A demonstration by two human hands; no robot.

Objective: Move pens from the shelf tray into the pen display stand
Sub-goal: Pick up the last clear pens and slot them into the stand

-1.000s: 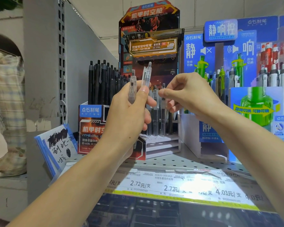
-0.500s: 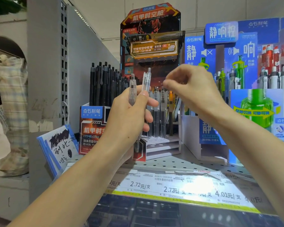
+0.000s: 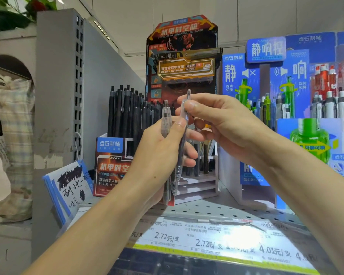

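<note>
My left hand (image 3: 157, 155) grips two clear pens upright in front of the shelf. The shorter-standing clear pen (image 3: 166, 118) sits on the left. The taller clear pen (image 3: 179, 153) stands beside it, and my right hand (image 3: 226, 124) pinches its upper end between thumb and forefinger. Behind both hands stands the pen display stand (image 3: 197, 187), with stepped grey tiers and an orange-and-black header card; a few pens stand in it, mostly hidden by my hands.
A box of black pens (image 3: 125, 114) stands left of the stand. A blue display with green and white pens (image 3: 266, 108) is at the right. A scribbled test pad (image 3: 72, 185) leans at the left. The perforated shelf (image 3: 216, 209) carries price labels along its front edge.
My right hand came back from above the stand to my left hand and took hold of the taller pen's top. The left hand stayed about where it was.
</note>
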